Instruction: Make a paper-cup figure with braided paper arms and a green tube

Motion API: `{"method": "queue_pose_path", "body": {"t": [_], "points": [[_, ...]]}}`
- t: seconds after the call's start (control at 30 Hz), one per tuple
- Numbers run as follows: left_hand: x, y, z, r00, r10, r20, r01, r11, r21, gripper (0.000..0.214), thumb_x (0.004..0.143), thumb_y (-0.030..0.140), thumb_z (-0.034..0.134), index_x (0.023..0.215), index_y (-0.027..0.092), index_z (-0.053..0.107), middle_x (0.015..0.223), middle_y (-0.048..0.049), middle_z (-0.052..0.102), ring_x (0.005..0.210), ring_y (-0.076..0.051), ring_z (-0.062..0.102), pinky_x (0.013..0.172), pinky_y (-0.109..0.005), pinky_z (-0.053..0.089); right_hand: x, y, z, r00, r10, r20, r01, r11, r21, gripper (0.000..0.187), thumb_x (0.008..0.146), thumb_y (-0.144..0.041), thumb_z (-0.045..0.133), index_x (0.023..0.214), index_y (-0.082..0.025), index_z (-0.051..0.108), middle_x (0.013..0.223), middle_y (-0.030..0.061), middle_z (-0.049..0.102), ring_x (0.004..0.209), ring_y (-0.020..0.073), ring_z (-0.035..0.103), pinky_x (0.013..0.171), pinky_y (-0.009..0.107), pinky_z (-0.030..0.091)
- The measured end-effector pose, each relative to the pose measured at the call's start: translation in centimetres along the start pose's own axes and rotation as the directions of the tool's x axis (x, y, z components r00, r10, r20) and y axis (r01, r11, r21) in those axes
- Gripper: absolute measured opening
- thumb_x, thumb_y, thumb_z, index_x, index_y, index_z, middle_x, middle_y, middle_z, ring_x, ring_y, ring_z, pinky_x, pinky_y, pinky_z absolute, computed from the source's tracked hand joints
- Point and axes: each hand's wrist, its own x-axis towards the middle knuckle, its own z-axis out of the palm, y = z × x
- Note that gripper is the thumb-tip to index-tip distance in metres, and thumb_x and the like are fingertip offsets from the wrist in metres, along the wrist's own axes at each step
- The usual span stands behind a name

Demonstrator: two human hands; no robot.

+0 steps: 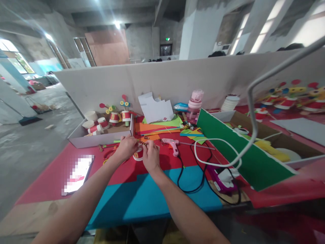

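Both my hands meet over the red table mat (pixel 56 176) near the middle of the table. My left hand (pixel 127 147) is closed, pinching one end of a thin striped stick (pixel 142 142). My right hand (pixel 151 156) is closed on the other end of that stick. Just under and between the hands stands a small paper cup with a red band (pixel 138 155), which both hands touch or nearly touch. A pink glue gun (pixel 171 145) lies to the right of my right hand, its black cord looping toward the table's front edge.
A white box (pixel 101 139) at the back left holds finished red-banded cup figures. Coloured paper sheets (pixel 157 128), a pink bottle (pixel 195 105), a green-sided cardboard box (pixel 243 152), a white cable loop, and a phone (pixel 77 173) at the left surround the hands. A white partition stands behind.
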Motion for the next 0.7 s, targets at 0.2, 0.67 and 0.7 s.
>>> {"method": "queue_pose_path", "body": {"t": [0.2, 0.67, 0.7], "points": [[-0.3, -0.5, 0.6, 0.991, -0.13, -0.01, 0.126, 0.974, -0.187, 0.018, 0.079, 0.029, 0.054, 0.076, 0.017, 0.067, 0.08, -0.0086, 0.069, 0.082, -0.022, 0.059, 0.072, -0.031, 0.039, 0.0, 0.1, 0.2, 1.0, 0.002, -0.002, -0.002, 1.0, -0.008, 0.008, 0.095, -0.023, 0.041, 0.099, -0.021, 0.047, 0.093, 0.007, 0.069, 0.089, 0.0236, 0.062, 0.085, 0.037, 0.038], [-6.2, -0.4, -2.0, 0.975, -0.223, -0.011, 0.154, 0.707, -0.69, 0.013, 0.076, 0.03, 0.056, 0.073, 0.018, 0.06, 0.074, -0.0024, 0.067, 0.071, -0.016, 0.059, 0.066, -0.025, 0.046, 0.0, 0.2, 0.1, 1.0, -0.008, -0.018, 0.008, 1.0, -0.017, 0.01, 0.096, -0.026, 0.04, 0.099, -0.02, 0.047, 0.09, 0.0069, 0.069, 0.087, 0.0235, 0.062, 0.084, 0.036, 0.037], [-7.7, 0.3, -2.5, 0.986, -0.162, 0.036, 0.141, 0.7, -0.7, 0.008, 0.074, 0.025, 0.056, 0.07, 0.019, 0.06, 0.073, -0.0019, 0.066, 0.071, -0.016, 0.058, 0.067, -0.025, 0.046, 0.0, 0.2, 0.2, 1.0, -0.011, -0.015, 0.011, 1.0, -0.02, 0.01, 0.096, -0.026, 0.04, 0.099, -0.02, 0.047, 0.091, 0.0072, 0.069, 0.089, 0.0236, 0.062, 0.085, 0.037, 0.037]]}}
